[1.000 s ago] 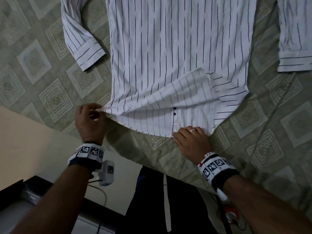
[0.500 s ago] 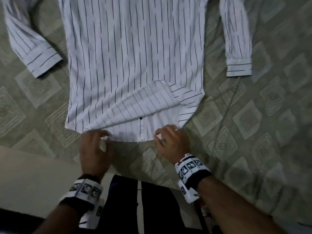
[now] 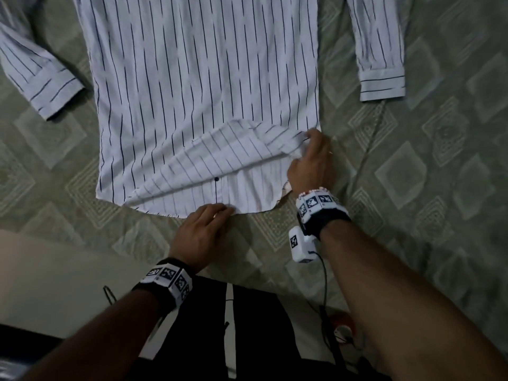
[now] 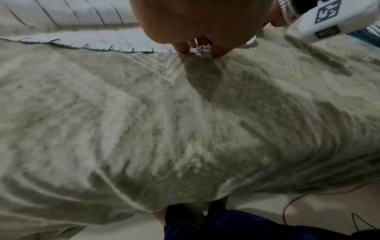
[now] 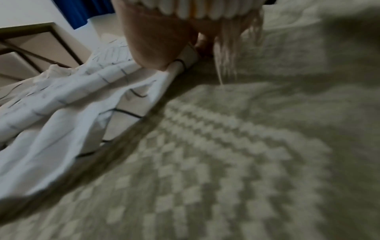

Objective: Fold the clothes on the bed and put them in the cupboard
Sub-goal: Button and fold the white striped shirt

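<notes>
Striped shirt (image 3: pixel 203 86) on the bed (image 3: pixel 428 171) — I see my right hand (image 3: pixel 312 163) pinching its side edge, left hand (image 3: pixel 202 232) fingers (image 4: pixel 182 47) clamped on the hem.

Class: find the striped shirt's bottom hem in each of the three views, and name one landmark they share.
Head: the hem runs across the lower middle, between both hands.
Left wrist: the hem is at upper left, ending at the left hand.
Right wrist: the hem lies rumpled at left, below the right hand.
Shared landmark: the diamond-patterned bedspread.
</notes>
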